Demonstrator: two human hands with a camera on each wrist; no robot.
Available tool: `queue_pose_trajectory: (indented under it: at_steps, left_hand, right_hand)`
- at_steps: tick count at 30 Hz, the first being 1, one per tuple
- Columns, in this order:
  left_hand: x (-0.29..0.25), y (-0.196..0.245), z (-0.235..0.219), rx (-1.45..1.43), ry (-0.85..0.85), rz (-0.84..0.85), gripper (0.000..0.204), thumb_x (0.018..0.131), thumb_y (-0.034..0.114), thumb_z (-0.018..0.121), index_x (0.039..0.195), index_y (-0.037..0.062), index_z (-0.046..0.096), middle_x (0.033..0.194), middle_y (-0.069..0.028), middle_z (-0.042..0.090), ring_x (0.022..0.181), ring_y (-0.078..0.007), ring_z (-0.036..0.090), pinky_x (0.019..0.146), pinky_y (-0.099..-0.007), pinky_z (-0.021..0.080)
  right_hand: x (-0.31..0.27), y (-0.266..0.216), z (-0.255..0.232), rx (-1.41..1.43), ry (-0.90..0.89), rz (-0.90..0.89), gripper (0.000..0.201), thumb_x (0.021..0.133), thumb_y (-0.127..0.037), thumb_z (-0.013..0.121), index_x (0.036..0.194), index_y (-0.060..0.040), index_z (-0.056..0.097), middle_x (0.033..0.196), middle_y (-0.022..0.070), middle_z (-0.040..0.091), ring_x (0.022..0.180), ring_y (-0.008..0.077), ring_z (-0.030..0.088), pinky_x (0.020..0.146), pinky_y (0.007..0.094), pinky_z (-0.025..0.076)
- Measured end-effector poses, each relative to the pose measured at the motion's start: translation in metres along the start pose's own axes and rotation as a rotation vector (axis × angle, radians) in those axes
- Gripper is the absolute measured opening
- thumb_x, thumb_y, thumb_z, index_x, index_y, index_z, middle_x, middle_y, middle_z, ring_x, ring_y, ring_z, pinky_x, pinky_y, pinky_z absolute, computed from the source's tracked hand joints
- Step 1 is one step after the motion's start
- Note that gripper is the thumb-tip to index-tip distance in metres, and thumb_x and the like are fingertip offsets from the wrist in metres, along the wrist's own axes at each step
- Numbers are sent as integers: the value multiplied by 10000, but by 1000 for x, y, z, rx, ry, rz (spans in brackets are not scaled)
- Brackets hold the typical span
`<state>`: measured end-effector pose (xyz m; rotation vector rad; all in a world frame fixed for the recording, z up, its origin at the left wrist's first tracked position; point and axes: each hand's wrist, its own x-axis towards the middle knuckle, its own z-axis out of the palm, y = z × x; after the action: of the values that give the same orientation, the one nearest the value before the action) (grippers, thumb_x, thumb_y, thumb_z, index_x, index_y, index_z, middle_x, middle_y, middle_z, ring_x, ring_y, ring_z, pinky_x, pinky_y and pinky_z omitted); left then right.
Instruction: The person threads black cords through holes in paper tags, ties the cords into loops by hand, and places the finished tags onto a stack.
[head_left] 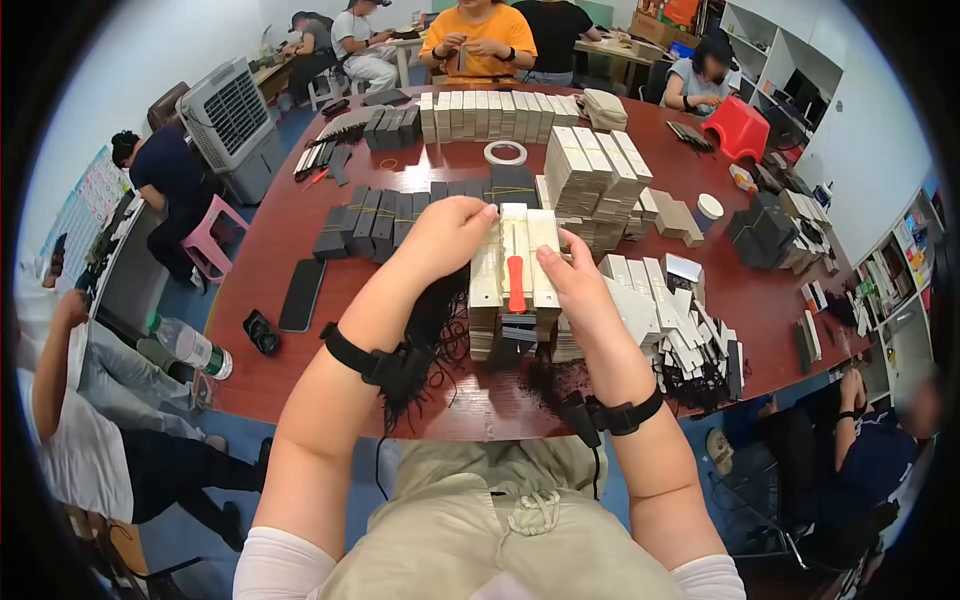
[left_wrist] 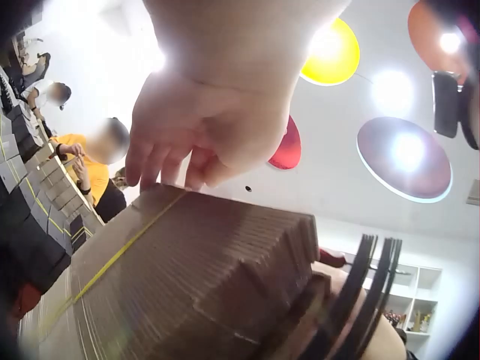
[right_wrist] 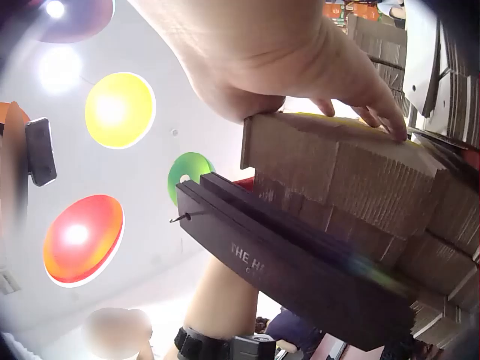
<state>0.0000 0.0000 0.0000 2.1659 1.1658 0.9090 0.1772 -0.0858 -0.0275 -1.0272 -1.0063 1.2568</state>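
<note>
Bundles of pale card tags (head_left: 485,285) stand side by side at the table's near edge. My right hand (head_left: 585,290) grips the right bundle (right_wrist: 337,161), thumb on top and fingers along its far side. My left hand (head_left: 450,235) is at the far end of the left bundle. In the left wrist view, its bent fingertips touch the bundle's upper edge, where a yellow rubber band (left_wrist: 124,255) runs; I cannot tell whether they pinch it. Between the bundles lies a red-handled tool (head_left: 516,285) with a thin metal shaft. Dark printed tags (right_wrist: 292,270) stick out below it.
Banded dark bundles (head_left: 365,220) stand left, tall pale stacks (head_left: 590,170) behind on the right. Loose white tags (head_left: 690,330) with black strings lie right. A phone (head_left: 302,295), a bottle (head_left: 190,345) and a tape roll (head_left: 505,153) are also there. People sit around the room.
</note>
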Motion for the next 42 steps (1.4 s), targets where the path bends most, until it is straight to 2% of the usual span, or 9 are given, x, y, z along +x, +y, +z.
queue_pose_trajectory:
  at_steps: [6, 15, 21, 27, 30, 33, 36, 39, 42]
  left_hand:
    - [16, -1, -5, -39, -211, -140, 337, 908, 297, 505, 914, -10, 645, 825, -131, 652, 769, -198, 595, 739, -320, 463]
    - [24, 8, -7, 65, -332, -100, 377, 920, 348, 505, 839, -14, 574, 749, -90, 569, 707, -183, 506, 673, -323, 423]
    - [28, 3, -8, 1, -412, -199, 327, 907, 329, 542, 922, 3, 561, 864, -106, 599, 837, -190, 559, 741, -328, 443]
    - [1, 2, -1, -471, -205, -198, 413, 878, 163, 607, 1235, 69, 422, 1183, -102, 482, 1073, -172, 477, 920, -315, 407]
    - [-12, -6, 15, -562, -186, -138, 508, 878, 145, 601, 1322, 79, 363, 1240, -123, 455, 1138, -190, 452, 961, -318, 387]
    - [-19, -14, 28, -706, -116, -71, 556, 870, 149, 621, 1341, 52, 341, 1254, -159, 450, 1147, -212, 443, 969, -328, 372]
    - [-28, -11, 28, -700, -62, -57, 500, 932, 185, 520, 1361, 30, 314, 1315, -175, 408, 1215, -230, 402, 1007, -332, 337]
    - [-46, -21, 28, -703, -6, -12, 491, 955, 210, 472, 1374, 24, 294, 1349, -190, 378, 1250, -242, 378, 1017, -335, 327]
    - [-77, -35, 31, -646, 38, -79, 451, 961, 198, 455, 1350, 17, 315, 1329, -183, 407, 1216, -235, 422, 1003, -331, 342]
  right_hand:
    - [-1, 2, -8, -1, -4, -18, 542, 909, -213, 559, 1321, 27, 301, 1096, 126, 528, 975, 153, 520, 833, 275, 437]
    - [-1, 4, -4, -2, 3, -62, 507, 915, -199, 549, 1302, 29, 317, 1086, 125, 530, 963, 144, 522, 820, 267, 443]
    - [-3, 3, -4, 9, 8, -53, 505, 911, -190, 551, 1301, 31, 319, 1091, 129, 526, 963, 141, 521, 817, 266, 444]
    - [1, 7, -9, 18, 3, -55, 529, 901, -181, 562, 1309, 34, 303, 1121, 145, 516, 977, 149, 523, 817, 267, 446]
    - [2, 6, -5, 62, -8, -55, 546, 899, -185, 568, 1315, 35, 291, 1125, 147, 515, 993, 157, 522, 826, 271, 445]
    - [0, 8, -9, 72, -16, -79, 566, 902, -208, 570, 1320, 42, 281, 1170, 171, 488, 1060, 185, 496, 878, 297, 428]
    - [-5, 8, -21, -28, 77, -115, 566, 893, -244, 581, 1318, 22, 320, 1308, 231, 392, 1178, 252, 427, 976, 338, 363]
    - [-30, -7, -35, -135, 116, -210, 542, 876, -229, 597, 1309, -8, 356, 1308, 227, 405, 1200, 272, 418, 989, 350, 356]
    - [-50, -5, -73, -275, 94, -340, 311, 860, -104, 598, 1141, 2, 521, 1138, 117, 564, 1100, 213, 518, 927, 328, 418]
